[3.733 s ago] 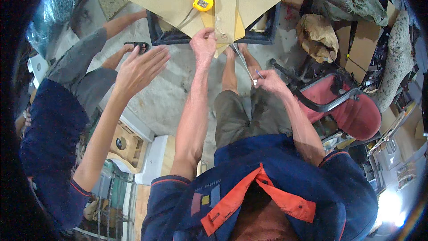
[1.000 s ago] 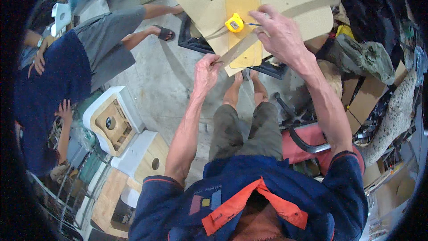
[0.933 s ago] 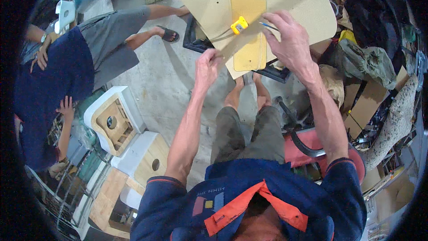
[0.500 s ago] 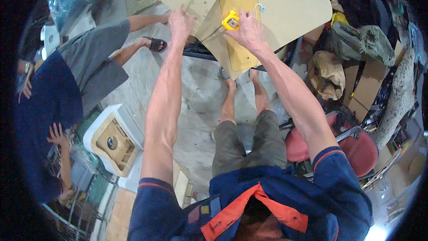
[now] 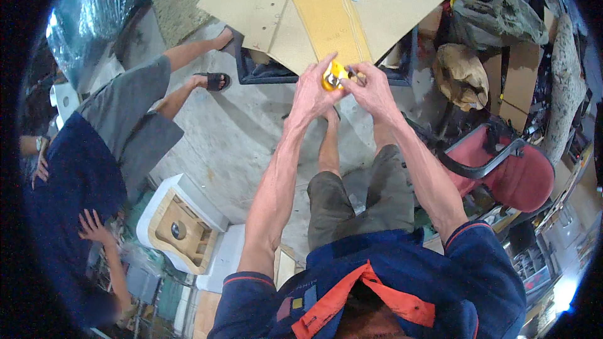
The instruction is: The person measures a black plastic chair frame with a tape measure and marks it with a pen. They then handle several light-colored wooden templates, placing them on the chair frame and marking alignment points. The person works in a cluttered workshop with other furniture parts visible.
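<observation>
A yellow tape measure (image 5: 329, 79) is between my two hands, close to the near edge of the boards. My left hand (image 5: 309, 95) wraps round its left side, with the thumb and fingers closed. From the other side my right hand (image 5: 375, 93) reaches in, its fingers bent against the case. Something small and dark shows at the right fingertips, too small to name. Just beyond lie flat beige boards (image 5: 402, 6) with small holes. On top of them runs a yellow board (image 5: 323, 9), with a looped white string (image 5: 353, 22) along it.
Under the boards stands a black open-topped bin (image 5: 270, 75). A person in dark clothes (image 5: 81, 163) is at the left, near a white and wooden seat-like frame (image 5: 179, 229). Right are a red chair (image 5: 518, 176), a paper sack (image 5: 461, 75) and a grey bag (image 5: 499, 19).
My left hand has come off the boards and moved right and nearer, onto the tape measure. The right hand has brought the tape measure nearer. The stretched tape no longer shows.
</observation>
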`<action>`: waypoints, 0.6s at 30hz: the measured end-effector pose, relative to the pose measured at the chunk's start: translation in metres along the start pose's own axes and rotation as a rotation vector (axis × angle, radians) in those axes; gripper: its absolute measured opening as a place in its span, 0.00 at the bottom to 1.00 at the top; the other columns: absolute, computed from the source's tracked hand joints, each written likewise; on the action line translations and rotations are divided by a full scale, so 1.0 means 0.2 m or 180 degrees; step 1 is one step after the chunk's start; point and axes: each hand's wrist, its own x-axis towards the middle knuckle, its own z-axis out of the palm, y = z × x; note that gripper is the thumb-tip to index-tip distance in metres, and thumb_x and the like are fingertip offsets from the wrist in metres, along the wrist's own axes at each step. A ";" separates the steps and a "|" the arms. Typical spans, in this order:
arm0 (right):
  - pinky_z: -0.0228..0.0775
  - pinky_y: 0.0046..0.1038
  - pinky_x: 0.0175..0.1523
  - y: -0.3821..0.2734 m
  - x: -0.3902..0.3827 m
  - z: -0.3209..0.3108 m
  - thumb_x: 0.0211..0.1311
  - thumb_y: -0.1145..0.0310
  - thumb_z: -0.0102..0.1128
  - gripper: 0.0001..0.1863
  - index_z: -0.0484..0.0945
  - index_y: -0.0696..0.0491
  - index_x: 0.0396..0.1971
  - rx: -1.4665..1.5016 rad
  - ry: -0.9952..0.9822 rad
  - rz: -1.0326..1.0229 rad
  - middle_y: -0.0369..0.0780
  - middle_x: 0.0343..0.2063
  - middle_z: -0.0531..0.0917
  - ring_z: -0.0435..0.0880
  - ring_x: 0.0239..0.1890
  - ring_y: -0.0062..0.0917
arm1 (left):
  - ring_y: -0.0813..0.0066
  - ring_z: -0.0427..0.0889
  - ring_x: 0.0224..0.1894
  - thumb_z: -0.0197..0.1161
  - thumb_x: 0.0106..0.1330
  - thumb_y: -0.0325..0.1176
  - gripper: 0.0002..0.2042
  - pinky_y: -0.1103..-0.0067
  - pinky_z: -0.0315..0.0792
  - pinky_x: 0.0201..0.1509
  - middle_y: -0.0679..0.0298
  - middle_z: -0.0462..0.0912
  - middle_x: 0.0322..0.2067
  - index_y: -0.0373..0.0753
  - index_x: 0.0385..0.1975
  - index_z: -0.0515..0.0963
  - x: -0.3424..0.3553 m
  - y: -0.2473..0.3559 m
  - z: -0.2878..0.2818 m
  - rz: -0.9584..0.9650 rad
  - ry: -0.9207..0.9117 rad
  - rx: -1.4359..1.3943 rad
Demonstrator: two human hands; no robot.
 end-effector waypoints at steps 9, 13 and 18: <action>0.73 0.23 0.38 0.55 -0.30 -0.45 0.64 0.66 0.68 0.12 0.85 0.60 0.39 0.1174 -0.1132 0.0519 0.33 0.28 0.84 0.78 0.32 0.14 | 0.69 0.85 0.45 0.64 0.62 0.26 0.20 0.73 0.78 0.53 0.57 0.81 0.47 0.32 0.55 0.73 -0.25 0.14 0.55 -0.0761 -0.1304 -0.1699; 0.71 0.28 0.35 0.75 -0.31 -0.64 0.64 0.64 0.66 0.12 0.85 0.59 0.35 0.1116 -0.1263 0.0308 0.37 0.24 0.85 0.77 0.29 0.15 | 0.67 0.85 0.43 0.59 0.63 0.26 0.19 0.73 0.78 0.50 0.56 0.80 0.45 0.33 0.54 0.66 -0.28 0.35 0.87 -0.1242 -0.0926 -0.2938; 0.72 0.30 0.37 0.97 -0.20 -0.88 0.61 0.62 0.67 0.16 0.86 0.60 0.39 0.0375 -0.1491 0.0459 0.39 0.26 0.85 0.79 0.30 0.19 | 0.67 0.80 0.43 0.72 0.55 0.31 0.26 0.72 0.76 0.48 0.53 0.77 0.43 0.33 0.49 0.63 -0.17 0.57 1.26 -0.1100 -0.0085 -0.1039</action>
